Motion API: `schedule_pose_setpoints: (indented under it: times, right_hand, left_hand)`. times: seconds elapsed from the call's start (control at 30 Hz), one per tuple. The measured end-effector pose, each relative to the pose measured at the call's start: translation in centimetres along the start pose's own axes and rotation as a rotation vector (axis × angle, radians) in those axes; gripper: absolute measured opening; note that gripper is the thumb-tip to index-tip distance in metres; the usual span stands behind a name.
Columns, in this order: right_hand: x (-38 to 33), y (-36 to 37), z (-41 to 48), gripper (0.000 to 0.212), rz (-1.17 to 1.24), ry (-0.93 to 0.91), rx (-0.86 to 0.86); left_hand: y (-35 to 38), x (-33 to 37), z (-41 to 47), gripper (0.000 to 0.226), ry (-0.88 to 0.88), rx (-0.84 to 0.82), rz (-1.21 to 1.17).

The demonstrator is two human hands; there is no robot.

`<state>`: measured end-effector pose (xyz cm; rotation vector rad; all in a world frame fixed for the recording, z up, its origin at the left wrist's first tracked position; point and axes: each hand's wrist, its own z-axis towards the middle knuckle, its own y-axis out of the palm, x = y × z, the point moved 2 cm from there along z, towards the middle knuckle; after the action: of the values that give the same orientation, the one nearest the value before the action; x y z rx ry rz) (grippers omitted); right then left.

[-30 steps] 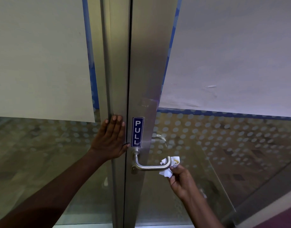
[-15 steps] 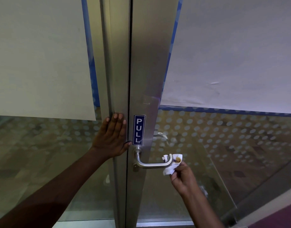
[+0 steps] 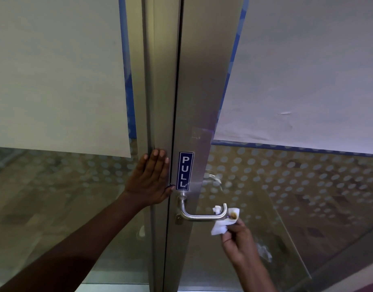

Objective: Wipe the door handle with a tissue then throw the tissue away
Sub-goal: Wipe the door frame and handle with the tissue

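Observation:
A steel lever door handle (image 3: 199,216) juts from the metal door frame, below a blue PULL sticker (image 3: 185,170). My right hand (image 3: 239,242) pinches a crumpled white tissue (image 3: 222,225) with a brown stain against the handle's free right end; part of the tissue pokes out behind the bend. My left hand (image 3: 150,179) lies flat with fingers together on the fixed frame post left of the door gap, holding nothing.
The glass door (image 3: 286,197) on the right has a dotted film and a white sheet covering its upper part. The left glass panel (image 3: 55,186) carries a similar white sheet. A second handle (image 3: 211,179) shows through the glass on the far side.
My right hand has kept the tissue at the handle's right end, shifting it slightly down and around the bend. The left hand has stayed flat on the post.

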<state>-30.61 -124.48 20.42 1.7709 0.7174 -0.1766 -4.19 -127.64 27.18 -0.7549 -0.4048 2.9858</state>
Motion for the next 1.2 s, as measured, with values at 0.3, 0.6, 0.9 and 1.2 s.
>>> schedule_pose_setpoints:
  times: [0.3,0.6,0.9,1.2]
  right_hand:
    - [4.7,0.1,-0.9,0.041,-0.167,0.090,-0.043]
    - [7.1,2.6,0.9,0.026,0.001,0.237,-0.062]
    - [7.3,3.2,1.8,0.035,-0.080,0.195,-0.169]
    - [3.2,-0.6,1.2,0.037,0.147,0.183,0.000]
  left_hand:
    - [0.0,0.0,0.0,0.081,0.005,-0.001,-0.009]
    - [0.0,-0.1,0.0,0.082,0.006,-0.003,0.000]
    - [0.3,-0.1,-0.3,0.082,0.006,-0.013,0.012]
    - [0.0,0.0,0.0,0.081,0.003,-0.005,0.011]
